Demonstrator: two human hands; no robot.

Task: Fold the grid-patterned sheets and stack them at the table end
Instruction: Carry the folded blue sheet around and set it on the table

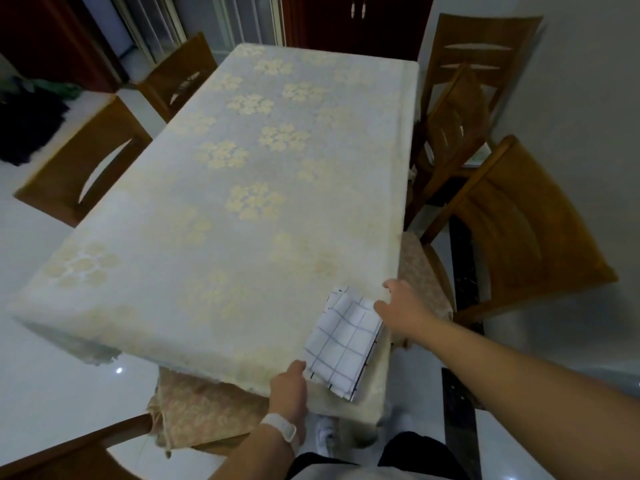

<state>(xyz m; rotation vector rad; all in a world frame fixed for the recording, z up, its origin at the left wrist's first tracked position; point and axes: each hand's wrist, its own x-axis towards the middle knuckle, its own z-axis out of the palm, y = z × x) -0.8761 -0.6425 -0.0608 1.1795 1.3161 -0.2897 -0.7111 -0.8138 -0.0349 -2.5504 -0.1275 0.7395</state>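
A folded white sheet with a dark grid pattern (343,344) lies at the near right corner of the table (214,188), its lower edge reaching over the table's front edge. My left hand (289,388) is at the sheet's lower left corner, fingers curled under the edge there. My right hand (403,308) touches the sheet's upper right edge, with the thumb on the cloth and the fingers spread towards the table's right side. The sheet shows several layers along its right edge.
A pale tablecloth with yellow flower prints covers the table. Wooden chairs stand on the left (86,161), the far left (180,74), the right (519,230) and the far right (460,109). A chair with a patterned cushion (201,410) sits under the near edge.
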